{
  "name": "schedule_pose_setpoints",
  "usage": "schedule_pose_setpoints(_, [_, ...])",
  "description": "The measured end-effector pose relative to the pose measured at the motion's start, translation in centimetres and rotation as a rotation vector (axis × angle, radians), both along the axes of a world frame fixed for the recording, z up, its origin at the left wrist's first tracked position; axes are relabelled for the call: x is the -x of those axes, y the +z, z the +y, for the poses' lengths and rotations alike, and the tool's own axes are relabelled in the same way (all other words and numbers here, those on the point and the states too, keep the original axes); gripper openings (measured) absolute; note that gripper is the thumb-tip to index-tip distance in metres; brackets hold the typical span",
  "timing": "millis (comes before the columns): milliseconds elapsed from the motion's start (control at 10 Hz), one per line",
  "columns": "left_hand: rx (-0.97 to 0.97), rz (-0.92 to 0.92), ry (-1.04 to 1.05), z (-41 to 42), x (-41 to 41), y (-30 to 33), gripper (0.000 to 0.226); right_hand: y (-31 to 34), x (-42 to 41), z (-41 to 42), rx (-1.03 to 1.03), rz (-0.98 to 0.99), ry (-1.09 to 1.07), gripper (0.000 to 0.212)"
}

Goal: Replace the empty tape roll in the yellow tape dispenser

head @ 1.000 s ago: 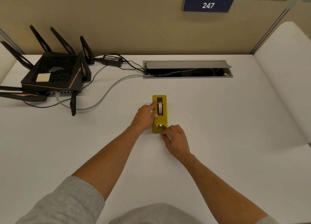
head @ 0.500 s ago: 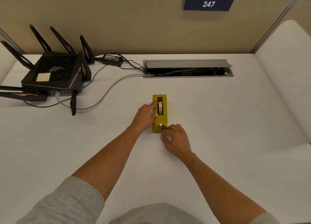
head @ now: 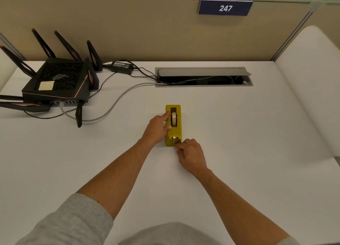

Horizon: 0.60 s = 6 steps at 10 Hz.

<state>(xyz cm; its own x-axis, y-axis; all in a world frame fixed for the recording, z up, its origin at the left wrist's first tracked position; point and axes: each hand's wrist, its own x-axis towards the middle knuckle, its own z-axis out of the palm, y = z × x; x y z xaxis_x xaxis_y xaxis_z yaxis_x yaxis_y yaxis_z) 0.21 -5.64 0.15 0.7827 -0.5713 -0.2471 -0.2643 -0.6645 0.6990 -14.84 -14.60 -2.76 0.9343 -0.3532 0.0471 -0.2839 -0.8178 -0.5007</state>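
Table [head: 239,134]: white, yellow tape dispenser [head: 173,134] at centre.
Left hand [head: 156,127]: my grip clamps the dispenser's left side.
Right hand [head: 191,156]: at its near end, fingertips pinched together.

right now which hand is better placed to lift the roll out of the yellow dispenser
Left, probably. The left hand rests against the dispenser beside the roll, fingertips by the well. The right hand sits at the near, cutter end, better suited to steadying the base.
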Motion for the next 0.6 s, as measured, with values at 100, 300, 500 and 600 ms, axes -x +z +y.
schedule_pose_setpoints(100, [0.046,0.003,0.039,0.3,0.1,0.0,0.064,0.2,0.4,-0.4,-0.052,-0.002,-0.049,0.016])
schedule_pose_setpoints(300, [0.076,-0.060,0.115,1.4,0.6,0.5,0.050,1.0,1.3,-1.8,-0.062,-0.060,-0.128,0.011])
schedule_pose_setpoints(500, [0.021,-0.246,0.128,4.3,1.4,0.2,0.040,1.7,1.7,-3.1,-0.016,-0.136,-0.254,0.009])
schedule_pose_setpoints(600, [-0.024,-0.344,0.101,5.8,2.3,-0.4,0.042,2.2,1.6,-3.5,0.043,-0.160,-0.275,0.016])
